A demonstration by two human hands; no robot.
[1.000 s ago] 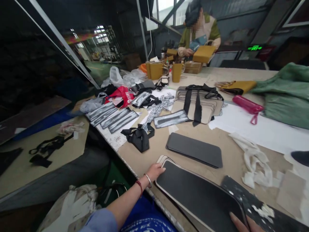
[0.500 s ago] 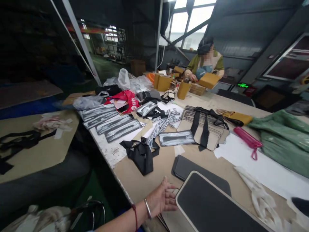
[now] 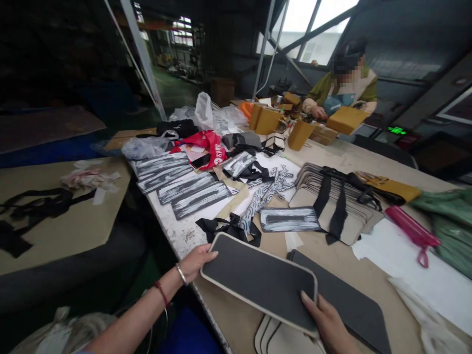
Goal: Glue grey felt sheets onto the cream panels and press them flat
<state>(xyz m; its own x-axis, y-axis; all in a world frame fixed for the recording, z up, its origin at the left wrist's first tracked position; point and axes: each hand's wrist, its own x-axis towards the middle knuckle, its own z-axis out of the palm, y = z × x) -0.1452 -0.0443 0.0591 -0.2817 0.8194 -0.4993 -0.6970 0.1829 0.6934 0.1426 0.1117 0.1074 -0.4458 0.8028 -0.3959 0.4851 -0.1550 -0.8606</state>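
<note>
A dark grey rounded panel with a pale edge (image 3: 258, 280) is raised over the near part of the table, slightly tilted. Its left end is gripped by my left hand (image 3: 197, 263), thumb on top. My right hand (image 3: 328, 317) holds the right end, thumb on the upper face and the other fingers hidden underneath. Below the panel, several beige rounded panels (image 3: 285, 339) lie stacked at the table's near edge. Dark grey sheets (image 3: 350, 300) lie flat to the right. Black fabric strips (image 3: 230, 226) sit just behind the held panel, which partly covers them.
White-smeared dark strips (image 3: 201, 196) lie at the left, with another smeared strip (image 3: 289, 219) nearer the middle. Stacked beige panels (image 3: 348, 221) carry black straps. At right are a pink pouch (image 3: 411, 226) and green cloth (image 3: 450, 216). Across the table, a co-worker (image 3: 346, 93) handles a mustard box (image 3: 346, 119).
The panel has moved left and up and now spans both hands. My left hand, earlier spread beside it, has closed on its left end. My right hand has come into view.
</note>
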